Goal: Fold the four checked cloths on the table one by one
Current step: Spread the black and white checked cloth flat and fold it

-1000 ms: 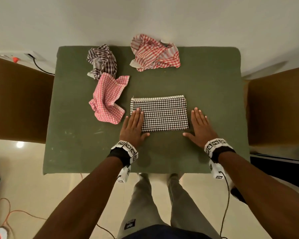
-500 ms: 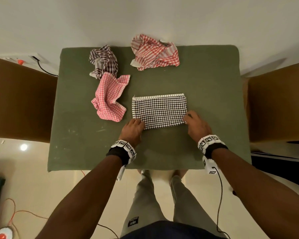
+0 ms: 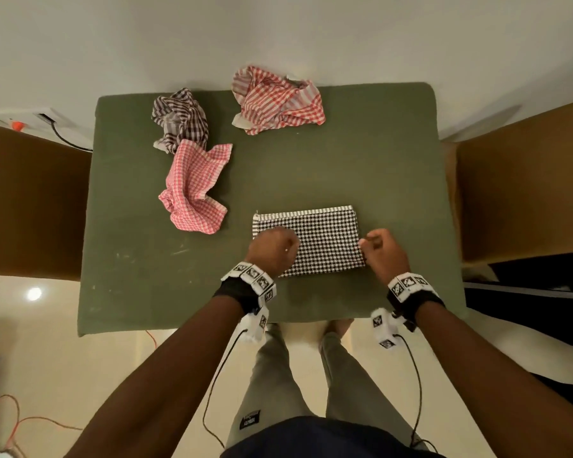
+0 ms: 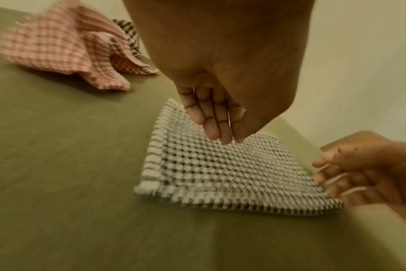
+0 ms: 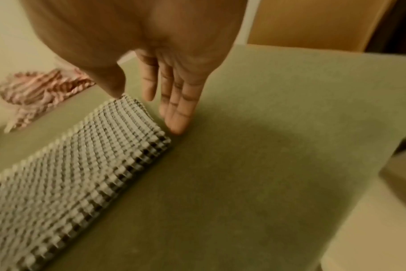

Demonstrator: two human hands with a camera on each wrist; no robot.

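Nearest the person, a black-and-white checked cloth folded into a flat rectangle (image 3: 315,241) lies on the green padded worktop (image 3: 394,180), a little right of centre, with a pale striped hem along its far edge and several layers showing at its right end.

The left hand (image 3: 272,247) hangs over the cloth's left part. In the left wrist view its fingers (image 4: 217,119) point down, straight and close together, gripping nothing; whether the tips touch the fabric is unclear. The right hand (image 3: 382,251) is at the cloth's right edge. The right wrist view shows its fingers (image 5: 179,102) straight beside that edge and the thumb tip at the far right corner, with nothing pinched.

Bare green surface lies right of the cloth to the worktop's right edge, and a strip lies between the cloth and the near edge.

Farther off to the left is a crumpled pink-and-white checked cloth (image 3: 194,190). Behind and touching it is a bunched dark brown-and-white checked cloth (image 3: 179,119). At the far edge, near the wall, lies a crumpled red-and-white checked cloth (image 3: 277,100).
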